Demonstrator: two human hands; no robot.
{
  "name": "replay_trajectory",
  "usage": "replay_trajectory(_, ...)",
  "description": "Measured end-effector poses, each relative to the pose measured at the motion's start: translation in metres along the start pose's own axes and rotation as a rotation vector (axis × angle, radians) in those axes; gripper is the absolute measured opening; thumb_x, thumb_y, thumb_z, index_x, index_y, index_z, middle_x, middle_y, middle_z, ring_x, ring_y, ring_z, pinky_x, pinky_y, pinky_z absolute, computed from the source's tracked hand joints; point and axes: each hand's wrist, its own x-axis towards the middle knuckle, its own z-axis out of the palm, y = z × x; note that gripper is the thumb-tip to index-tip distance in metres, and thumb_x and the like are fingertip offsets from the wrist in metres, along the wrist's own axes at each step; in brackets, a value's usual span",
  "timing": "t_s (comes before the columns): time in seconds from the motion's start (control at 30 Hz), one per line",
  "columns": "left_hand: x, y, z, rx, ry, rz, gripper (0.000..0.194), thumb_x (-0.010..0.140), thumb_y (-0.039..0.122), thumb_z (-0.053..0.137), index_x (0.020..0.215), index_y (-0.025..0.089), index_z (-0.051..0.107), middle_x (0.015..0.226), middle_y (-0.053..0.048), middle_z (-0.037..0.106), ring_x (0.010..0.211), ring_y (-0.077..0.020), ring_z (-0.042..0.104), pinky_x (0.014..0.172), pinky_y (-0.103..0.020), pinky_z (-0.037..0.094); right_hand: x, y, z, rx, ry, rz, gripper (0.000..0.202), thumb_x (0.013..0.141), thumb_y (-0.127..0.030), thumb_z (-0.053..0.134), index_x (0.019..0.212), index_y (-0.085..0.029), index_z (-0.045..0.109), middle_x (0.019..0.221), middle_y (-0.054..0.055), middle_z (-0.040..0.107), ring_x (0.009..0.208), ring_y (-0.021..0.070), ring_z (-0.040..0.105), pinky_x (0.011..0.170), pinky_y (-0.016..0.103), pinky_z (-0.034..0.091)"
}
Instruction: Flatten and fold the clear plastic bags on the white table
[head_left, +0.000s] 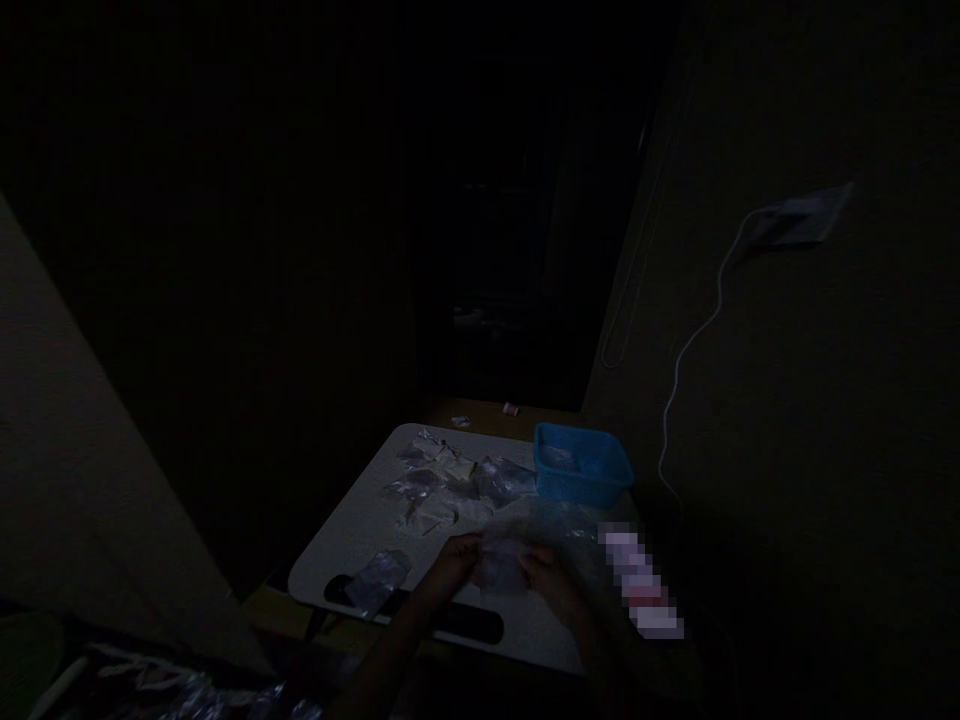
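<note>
Both my hands hold one clear plastic bag [501, 567] above the near part of a small white table [337, 535]. My left hand [459, 560] pinches its left side, and my right hand [541, 568] pinches its right side. Just beyond my hands lie several crumpled clear plastic bags [506, 478], some with pale pieces that I cannot make out in the dark. Another clear bag [379, 580] lies left of my left forearm, partly over a dark slot in the table.
A blue plastic basket [581, 490] stands at the table's back right, with something clear inside. A blurred-out pale item [641, 580] is at the right edge. A white cable [677, 370] hangs down the right wall from a socket. Small items [511, 409] lie behind the table.
</note>
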Motion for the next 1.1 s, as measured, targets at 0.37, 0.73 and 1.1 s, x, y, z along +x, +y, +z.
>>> replay_trajectory(0.37, 0.0, -0.012, -0.004, 0.093, 0.087, 0.018, 0.017, 0.058, 0.027, 0.053, 0.053, 0.014, 0.061, 0.05, -0.001, 0.057, 0.05, -0.0137, 0.05, 0.051, -0.024, 0.036, -0.003, -0.006, 0.0, 0.24, 0.037, 0.056, 0.044, 0.055, -0.048, 0.056, 0.09, -0.02, 0.057, 0.073, 0.003, 0.06, 0.066, 0.0178, 0.057, 0.057, 0.03, 0.043)
replay_trajectory(0.73, -0.019, 0.01, 0.008, 0.862, 0.128, 0.351, 0.039, 0.083, 0.028, 0.031, 0.114, 0.016, 0.051, 0.116, -0.009, 0.054, 0.107, -0.0183, 0.048, 0.093, -0.034, 0.034, 0.007, 0.009, 0.0, -0.123, 0.175, -0.142, 0.043, 0.055, -0.045, 0.06, 0.088, -0.017, 0.059, 0.085, 0.008, 0.061, 0.073, 0.022, 0.057, 0.059, 0.033, 0.047)
replay_trajectory(1.1, -0.025, 0.005, 0.019, 1.628, -0.108, 0.301, 0.047, 0.087, 0.031, 0.024, 0.131, 0.014, 0.028, 0.135, -0.011, 0.031, 0.124, -0.0211, 0.025, 0.1, -0.047, 0.017, -0.022, 0.007, 0.017, -1.06, 0.133, -0.435, 0.045, 0.081, -0.023, 0.029, 0.123, -0.014, 0.042, 0.131, 0.008, 0.038, 0.122, 0.0203, 0.031, 0.101, 0.039, 0.027)
